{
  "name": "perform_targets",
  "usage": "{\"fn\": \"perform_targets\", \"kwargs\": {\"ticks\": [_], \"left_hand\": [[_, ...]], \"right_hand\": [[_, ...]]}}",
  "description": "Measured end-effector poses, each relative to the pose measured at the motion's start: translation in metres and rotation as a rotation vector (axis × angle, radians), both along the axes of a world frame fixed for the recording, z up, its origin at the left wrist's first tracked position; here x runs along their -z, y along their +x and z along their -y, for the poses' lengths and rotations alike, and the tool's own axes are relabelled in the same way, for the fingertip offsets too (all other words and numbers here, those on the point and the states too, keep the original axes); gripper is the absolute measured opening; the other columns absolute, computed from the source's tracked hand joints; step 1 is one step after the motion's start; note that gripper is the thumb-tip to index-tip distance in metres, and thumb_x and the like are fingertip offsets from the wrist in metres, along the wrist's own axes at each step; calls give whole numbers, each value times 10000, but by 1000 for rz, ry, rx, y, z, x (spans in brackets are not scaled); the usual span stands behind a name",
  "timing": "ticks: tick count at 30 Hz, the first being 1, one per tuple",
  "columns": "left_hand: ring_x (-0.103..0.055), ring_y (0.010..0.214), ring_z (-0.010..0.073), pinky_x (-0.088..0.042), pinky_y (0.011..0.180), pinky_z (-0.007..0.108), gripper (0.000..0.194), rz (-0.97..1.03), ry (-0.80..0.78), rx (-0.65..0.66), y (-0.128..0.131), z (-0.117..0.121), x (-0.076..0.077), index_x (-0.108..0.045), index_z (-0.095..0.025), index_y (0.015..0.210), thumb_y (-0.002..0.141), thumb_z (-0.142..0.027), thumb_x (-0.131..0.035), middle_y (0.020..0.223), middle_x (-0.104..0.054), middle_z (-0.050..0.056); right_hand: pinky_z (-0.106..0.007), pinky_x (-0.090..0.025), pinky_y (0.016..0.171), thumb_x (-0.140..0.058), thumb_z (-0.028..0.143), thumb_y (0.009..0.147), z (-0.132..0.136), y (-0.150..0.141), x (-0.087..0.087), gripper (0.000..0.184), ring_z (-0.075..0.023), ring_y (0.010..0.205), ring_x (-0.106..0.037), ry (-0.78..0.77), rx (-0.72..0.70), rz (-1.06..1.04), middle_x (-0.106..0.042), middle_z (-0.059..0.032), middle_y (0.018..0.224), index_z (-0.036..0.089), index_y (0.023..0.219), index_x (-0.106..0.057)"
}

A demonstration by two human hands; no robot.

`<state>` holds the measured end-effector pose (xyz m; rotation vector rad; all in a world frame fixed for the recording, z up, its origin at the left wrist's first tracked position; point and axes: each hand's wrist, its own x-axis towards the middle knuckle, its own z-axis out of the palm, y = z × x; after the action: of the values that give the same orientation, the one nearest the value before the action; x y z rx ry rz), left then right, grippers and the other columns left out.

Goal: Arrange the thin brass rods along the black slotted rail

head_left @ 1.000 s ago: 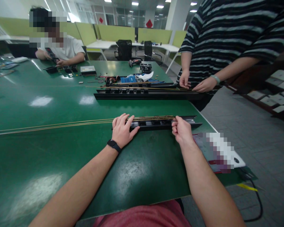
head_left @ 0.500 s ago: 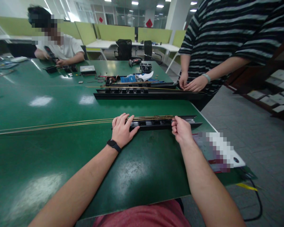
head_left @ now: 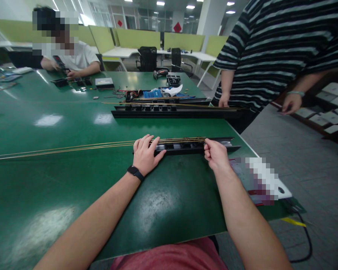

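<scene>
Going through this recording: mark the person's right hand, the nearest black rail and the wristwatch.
Right hand [head_left: 216, 153]: head view, on the back of the hand.
Black rail [head_left: 183, 152]: head view, on its near side wall.
Wristwatch [head_left: 133, 170]: head view, on its dark face.

Table [head_left: 59, 187]: glossy green
Near middle: a short black rail [head_left: 183, 152]
Far middle: a longer black rail [head_left: 180, 114]
Far side: a power drill [head_left: 158, 74], a white-topped box [head_left: 104, 83] to its left
Near right corner: a flat item [head_left: 285, 192], partly blurred

The co-worker in the striped shirt [head_left: 273, 56] is drawing the wristbanded hand [head_left: 292, 103] away from the other hand [head_left: 224, 100] and the long black rail [head_left: 174, 113], extending it beyond the bench [head_left: 174, 210].
</scene>
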<state>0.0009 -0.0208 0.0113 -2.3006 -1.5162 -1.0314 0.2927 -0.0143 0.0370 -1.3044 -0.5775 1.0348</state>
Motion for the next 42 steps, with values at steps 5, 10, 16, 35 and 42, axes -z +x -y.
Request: {"fn": "perform_targets", "kwargs": {"ticks": [5, 10, 16, 35, 42], "left_hand": [[-487, 1399, 339, -301, 1177, 525, 530, 4, -15, 7, -2, -1, 0, -601, -249, 1395, 931, -505, -630, 1412, -604, 148], [-480, 1406, 332, -297, 1182, 514, 536, -5, -20, 2, -3, -1, 0, -603, -240, 1394, 935, -516, -622, 1420, -598, 149], [-488, 1400, 331, -302, 1180, 513, 531, -7, -2, -2, -4, 1, 1, -606, -236, 1388, 938, -518, -621, 1415, -603, 149], [-481, 1408, 329, -302, 1183, 513, 529, -4, -2, 5, -6, 2, 4, -606, -240, 1391, 939, -514, -622, 1418, -602, 151], [-488, 1400, 340, -311, 1176, 525, 527, -2, -15, 2, -4, 2, 4, -605, -256, 1393, 930, -507, -632, 1410, -607, 142]], "right_hand": [[-138, -196, 269, -791, 278, 785, -1, 0, -1, 273, -46, 327, -394, -3, 36, -22, -569, 38, 572, 192, 727, -538], [-145, -188, 267, -757, 260, 807, -1, -1, -3, 235, -43, 318, -380, -16, 52, -17, -559, 44, 562, 187, 725, -548], [-151, -193, 269, -715, 233, 820, -1, 0, -3, 184, -46, 316, -381, -10, 86, -21, -552, 46, 554, 181, 728, -565], [-142, -197, 271, -739, 257, 816, 1, -4, 0, 199, -44, 318, -386, -22, 35, -31, -560, 42, 556, 182, 747, -568], [-145, -181, 267, -710, 282, 841, 0, -2, -1, 185, -45, 303, -373, -42, 59, -27, -552, 49, 544, 187, 773, -568]]}}
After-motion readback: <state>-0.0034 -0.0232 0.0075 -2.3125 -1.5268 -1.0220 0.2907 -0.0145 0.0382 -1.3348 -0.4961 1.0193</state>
